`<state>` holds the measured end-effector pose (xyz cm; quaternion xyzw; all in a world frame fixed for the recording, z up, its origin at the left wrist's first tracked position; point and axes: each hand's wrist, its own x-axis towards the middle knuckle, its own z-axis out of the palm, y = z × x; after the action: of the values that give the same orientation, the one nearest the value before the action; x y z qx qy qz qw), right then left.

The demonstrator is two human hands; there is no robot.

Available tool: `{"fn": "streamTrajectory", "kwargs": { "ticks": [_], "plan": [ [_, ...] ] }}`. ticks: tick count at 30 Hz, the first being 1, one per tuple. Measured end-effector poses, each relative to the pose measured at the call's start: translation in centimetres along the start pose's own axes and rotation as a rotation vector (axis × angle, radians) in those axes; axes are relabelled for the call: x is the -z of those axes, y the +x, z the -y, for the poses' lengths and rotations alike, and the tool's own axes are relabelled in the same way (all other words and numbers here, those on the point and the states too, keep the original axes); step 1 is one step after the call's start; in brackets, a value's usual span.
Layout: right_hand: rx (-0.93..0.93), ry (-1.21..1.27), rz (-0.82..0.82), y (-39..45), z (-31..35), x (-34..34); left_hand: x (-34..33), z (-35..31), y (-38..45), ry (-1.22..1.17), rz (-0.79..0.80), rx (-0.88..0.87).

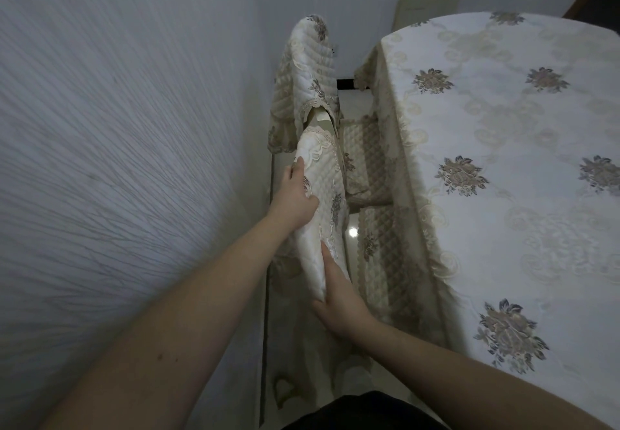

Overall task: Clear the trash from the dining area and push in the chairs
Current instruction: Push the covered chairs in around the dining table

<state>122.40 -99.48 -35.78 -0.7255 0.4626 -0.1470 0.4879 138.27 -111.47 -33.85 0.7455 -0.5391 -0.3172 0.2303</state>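
Item: my left hand (295,194), centre of the frame, fingers curled over the upper edge of the near chair back (322,208), thumb on its wall side, closed on the quilted cover.

Item: my right hand (339,298), lower centre, palm flat against the lower end of the same chair back, fingers extended along the fabric (pressing more than gripping; whether the thumb wraps behind I cannot tell).

Item: near chair seat (382,255), quilted beige cushion, right of the chair back and partly under the hanging edge of the cloth.

Item: second chair (312,70), upper centre, its back draped in the same quilted floral cover, its seat cushion (362,154) likewise tucked against the table.

Item: table (503,167), right half of the frame, covered by a cream tablecloth with embroidered flower clusters.

Item: wall (117,127), left half, pale textured paper, close beside both chairs.

Item: floor (352,231), glossy tile showing between seats, with a light reflection.
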Motion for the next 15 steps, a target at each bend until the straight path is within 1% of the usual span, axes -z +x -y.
{"fn": "streamTrajectory", "kwargs": {
  "ticks": [7, 15],
  "plan": [
    [-0.039, 0.021, -0.005, 1.0, 0.5, -0.1, 0.4, -0.2, 1.2, 0.024, 0.002, -0.006],
    [-0.021, 0.002, -0.001, 0.6, 0.6, 0.0, -0.2, 0.1, 0.9, 0.008, -0.019, 0.000]
  ]
}}
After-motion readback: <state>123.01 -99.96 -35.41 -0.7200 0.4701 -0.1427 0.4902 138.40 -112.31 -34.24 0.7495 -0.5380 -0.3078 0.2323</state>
